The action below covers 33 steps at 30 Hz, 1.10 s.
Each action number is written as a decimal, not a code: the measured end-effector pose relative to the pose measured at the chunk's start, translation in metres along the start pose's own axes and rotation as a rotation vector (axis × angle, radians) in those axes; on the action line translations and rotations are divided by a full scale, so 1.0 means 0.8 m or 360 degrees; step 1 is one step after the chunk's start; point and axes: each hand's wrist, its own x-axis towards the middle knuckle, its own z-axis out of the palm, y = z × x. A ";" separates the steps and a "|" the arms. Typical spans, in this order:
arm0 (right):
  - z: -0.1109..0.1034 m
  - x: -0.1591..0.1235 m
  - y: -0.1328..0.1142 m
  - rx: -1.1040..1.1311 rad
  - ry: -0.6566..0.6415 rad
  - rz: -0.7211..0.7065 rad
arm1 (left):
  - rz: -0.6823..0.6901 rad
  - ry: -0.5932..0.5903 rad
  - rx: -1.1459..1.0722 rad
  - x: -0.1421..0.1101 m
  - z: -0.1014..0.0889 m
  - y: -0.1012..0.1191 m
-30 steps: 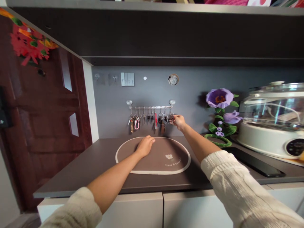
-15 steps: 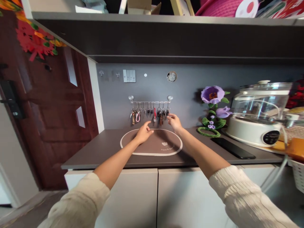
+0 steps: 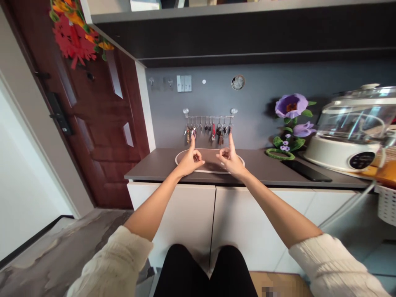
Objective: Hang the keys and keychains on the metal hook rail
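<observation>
From here I see 2 bare hands up in front of the key rack [image 3: 209, 116]. The left hand [image 3: 191, 160] has its index finger pointing up and the others curled, holding nothing; the right hand [image 3: 230, 159] does the same. Behind them, keys [image 3: 220, 135] hang in a row from the rack on the wall. Below lies an oval mat [image 3: 211, 156] on the counter [image 3: 161, 159], with a black phone [image 3: 306, 170] to the right, near a purple flower [image 3: 291, 106].

Keys [image 3: 206, 128], some with red strap [image 3: 213, 131] or brown tag [image 3: 220, 139], hang in a row from hooks on a slim, level rail [image 3: 210, 116] beyond the raised fingers [image 3: 192, 144].
</observation>
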 end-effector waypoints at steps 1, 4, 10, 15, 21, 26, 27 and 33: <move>0.000 -0.009 0.002 -0.0014 -0.0025 -0.0004 | -0.0014 -0.0012 0.0002 -0.008 0.001 -0.003; -0.002 -0.029 0.010 -0.0062 -0.0077 -0.0021 | -0.0088 -0.0056 -0.0023 -0.028 0.003 -0.013; -0.005 -0.040 0.018 -0.0082 -0.0111 -0.0023 | -0.0120 -0.0121 -0.0037 -0.036 0.004 -0.016; -0.012 -0.022 0.024 -0.0127 -0.0074 0.0010 | -0.0207 -0.0043 -0.0096 -0.019 -0.002 -0.025; -0.055 0.043 0.060 -0.0325 0.0147 0.0195 | -0.0603 0.0435 0.0139 0.033 -0.028 -0.074; -0.094 0.121 0.100 -0.0490 0.0406 0.0390 | -0.0824 0.0647 0.0292 0.100 -0.057 -0.122; -0.099 0.135 0.107 -0.0489 0.0453 0.0421 | -0.0842 0.0675 0.0280 0.114 -0.061 -0.132; -0.099 0.194 0.149 -0.0301 0.0673 0.0496 | -0.0871 0.0955 -0.0132 0.185 -0.056 -0.177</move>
